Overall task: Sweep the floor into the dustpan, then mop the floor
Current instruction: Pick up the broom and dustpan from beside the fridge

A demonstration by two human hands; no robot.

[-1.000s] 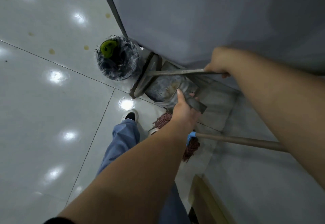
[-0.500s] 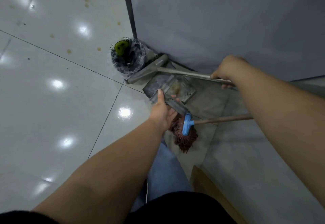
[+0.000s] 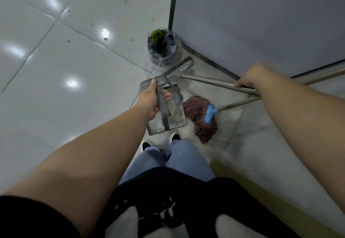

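Head view, looking down along your two bare forearms. Your left hand (image 3: 149,101) grips the handle strap of the grey metal dustpan (image 3: 174,113): the thumb lies straight along the strap toward the pan's far edge, and the fingertips (image 3: 167,95) curl round from beneath, so the hand is closed on the handle with no gap showing. The dustpan hangs from that grip, tilted, above your shoes (image 3: 174,136); whether its lower edge touches the floor cannot be told. Your right hand (image 3: 249,79) is wrapped round the metal pole of the broom (image 3: 180,67), fingers curled under the shaft and knuckles up; a second pole, that of the mop (image 3: 200,118), passes just below the same hand, and whether the fingers hold it as well cannot be told. The broom's dark-bristled head lies on the floor, just beyond the dustpan's far edge and just beside the small bin (image 3: 162,50), which is lined with clear plastic and has a green item inside. The mop's reddish string head, clamped in a blue holder, rests on the floor just right of the dustpan. The bin stands at the corner of a grey wall panel (image 3: 261,22). Dark and yellowish specks lie scattered on the glossy white tiles (image 3: 74,41) farther out.
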